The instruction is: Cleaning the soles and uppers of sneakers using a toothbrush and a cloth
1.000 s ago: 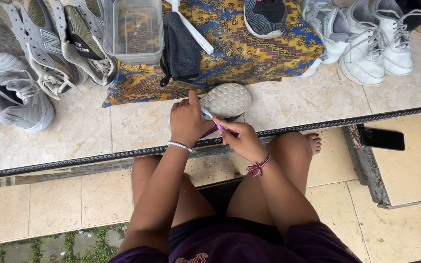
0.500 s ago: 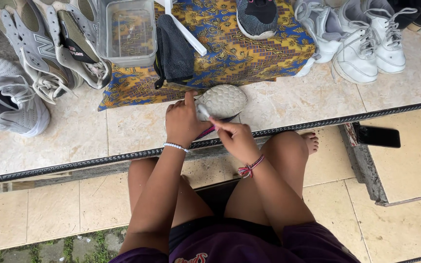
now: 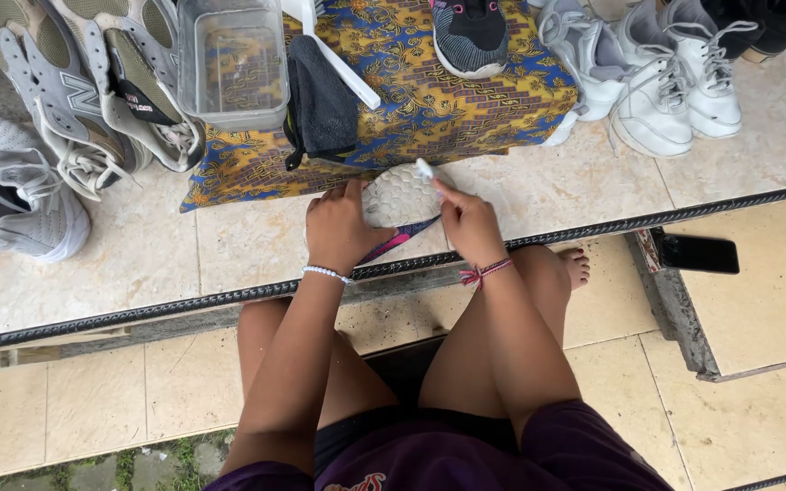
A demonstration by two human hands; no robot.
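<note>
Pale grey and studded with a honeycomb tread, the shoe (image 3: 399,195) lies sole-up on the tiled ledge (image 3: 138,264), its far edge touching the near edge of the patterned yellow-and-blue cloth (image 3: 429,109); a pink-and-blue strip shows beneath it. Half a second ago the shoe sat lower and nearer the ledge's dark rim, with the right hand just below it; now the right hand (image 3: 468,223) has come up over the shoe's right end, its fingers closed on a small white brush (image 3: 427,170) whose tip meets the sole. The left hand (image 3: 343,227) stays wrapped around the shoe's left side, fingers curled on it. On the cloth stand a clear plastic tub (image 3: 232,59) and a dark folded rag (image 3: 320,95); white sneakers (image 3: 657,77) sit to the cloth's right.
</note>
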